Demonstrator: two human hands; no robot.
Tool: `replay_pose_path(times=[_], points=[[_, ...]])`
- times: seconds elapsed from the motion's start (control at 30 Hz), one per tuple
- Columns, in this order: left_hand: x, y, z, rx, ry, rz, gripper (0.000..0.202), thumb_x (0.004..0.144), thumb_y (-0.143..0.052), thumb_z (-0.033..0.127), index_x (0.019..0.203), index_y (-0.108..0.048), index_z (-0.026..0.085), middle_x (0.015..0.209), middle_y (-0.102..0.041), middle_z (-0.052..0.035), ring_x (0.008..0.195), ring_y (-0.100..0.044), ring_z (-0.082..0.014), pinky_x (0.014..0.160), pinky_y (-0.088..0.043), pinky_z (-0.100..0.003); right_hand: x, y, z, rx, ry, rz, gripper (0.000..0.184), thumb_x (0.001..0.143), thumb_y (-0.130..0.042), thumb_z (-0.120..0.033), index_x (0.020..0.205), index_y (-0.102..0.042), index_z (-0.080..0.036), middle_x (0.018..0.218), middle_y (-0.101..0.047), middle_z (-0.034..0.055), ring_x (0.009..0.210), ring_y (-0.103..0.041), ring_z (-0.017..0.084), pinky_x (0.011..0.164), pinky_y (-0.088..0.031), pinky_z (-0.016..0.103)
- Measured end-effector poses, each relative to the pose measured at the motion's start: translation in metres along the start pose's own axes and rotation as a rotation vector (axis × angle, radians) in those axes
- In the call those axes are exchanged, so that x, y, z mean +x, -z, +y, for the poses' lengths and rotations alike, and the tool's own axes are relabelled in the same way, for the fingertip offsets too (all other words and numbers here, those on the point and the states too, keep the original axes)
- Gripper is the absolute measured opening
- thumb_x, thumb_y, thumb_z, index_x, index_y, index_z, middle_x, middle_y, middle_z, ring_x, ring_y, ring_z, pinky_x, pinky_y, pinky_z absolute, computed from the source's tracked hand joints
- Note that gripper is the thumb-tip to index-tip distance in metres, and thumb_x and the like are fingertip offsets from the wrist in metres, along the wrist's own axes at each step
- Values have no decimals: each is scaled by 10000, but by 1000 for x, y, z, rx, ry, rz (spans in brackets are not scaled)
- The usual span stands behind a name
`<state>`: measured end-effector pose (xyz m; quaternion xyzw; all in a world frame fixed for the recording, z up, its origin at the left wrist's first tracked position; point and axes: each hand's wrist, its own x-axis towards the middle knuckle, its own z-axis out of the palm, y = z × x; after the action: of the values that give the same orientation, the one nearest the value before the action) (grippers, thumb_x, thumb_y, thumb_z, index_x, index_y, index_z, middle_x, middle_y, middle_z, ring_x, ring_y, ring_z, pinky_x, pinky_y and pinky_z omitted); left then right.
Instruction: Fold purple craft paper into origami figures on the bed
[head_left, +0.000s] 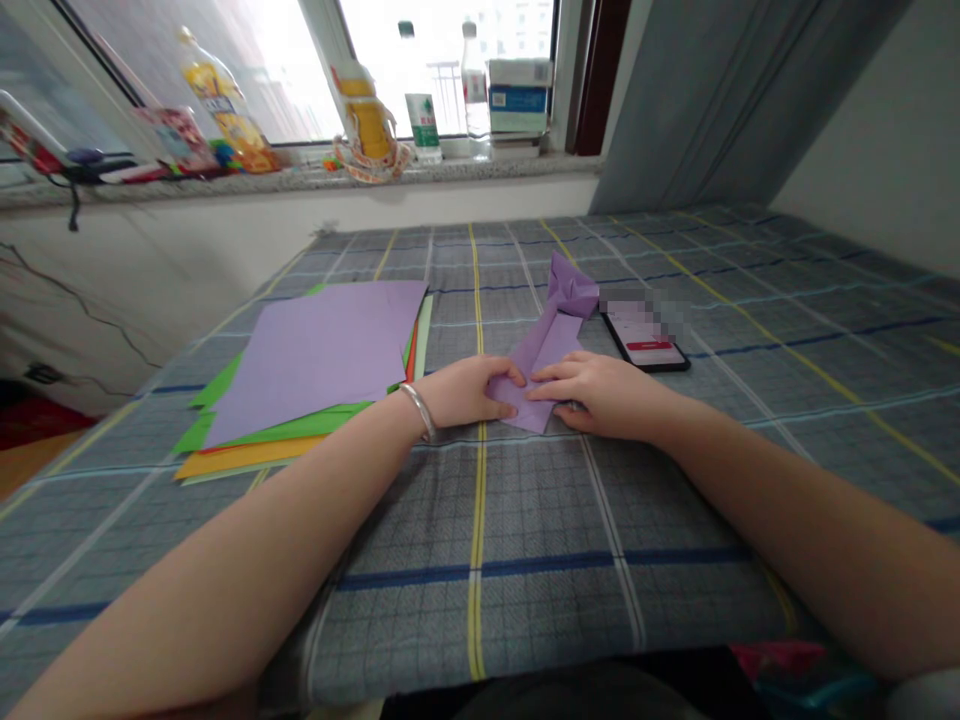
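From my remote seat I see my left hand (463,392) and my right hand (600,394) both narrow and low, fingertips almost meeting as they press flat on a folded lilac paper (541,368). Neither hand pinches it. The paper lies at 12 o'clock from my wrists, on a checked bedspread (480,600), with its gathered upper end pointing towards 1 o'clock.

The soft bedspread gives under pressure, so a crease could come out weak, and the paper could slip if one hand bears down harder. A stack of coloured paper (315,345) sits at 10 o'clock, close to a metal bangle (417,410) on my left wrist, which could snag a sheet. A smartphone (645,340) at 1 o'clock almost touches the paper's upper end, so a careless sweep could nudge it.
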<state>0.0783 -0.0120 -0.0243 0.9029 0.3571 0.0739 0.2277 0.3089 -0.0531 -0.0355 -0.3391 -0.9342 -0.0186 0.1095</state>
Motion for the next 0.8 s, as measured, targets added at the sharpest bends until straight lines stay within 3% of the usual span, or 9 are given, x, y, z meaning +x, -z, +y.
replay_pose_path(times=[0.4,0.57,0.8], points=[[-1,-1,-2,25,-110,-1,438,727,-661,286,1145,-571,190,1087,-632,-63,989,-595,-211,864,-458,-333,2,0,-10,-44,32,34,263,887,-540,-295,1093,-694,-239,1168,-676,61,1028,-605,233,870,-461,369],[-2,-1,1,28,-45,-27,306,726,-645,294,1007,-587,189,909,-635,-16,819,-602,-186,727,-453,-291,9,-4,-19,-40,-59,71,221,897,-531,-350,951,-688,-204,979,-685,69,914,-592,221,779,-434,339],[-2,1,4,49,-4,-82,243,730,-602,256,961,-550,199,806,-606,19,701,-563,-148,649,-403,-250,15,-15,-15,96,-147,68,173,895,-544,-321,924,-660,-196,943,-654,56,896,-569,202,759,-400,310]])
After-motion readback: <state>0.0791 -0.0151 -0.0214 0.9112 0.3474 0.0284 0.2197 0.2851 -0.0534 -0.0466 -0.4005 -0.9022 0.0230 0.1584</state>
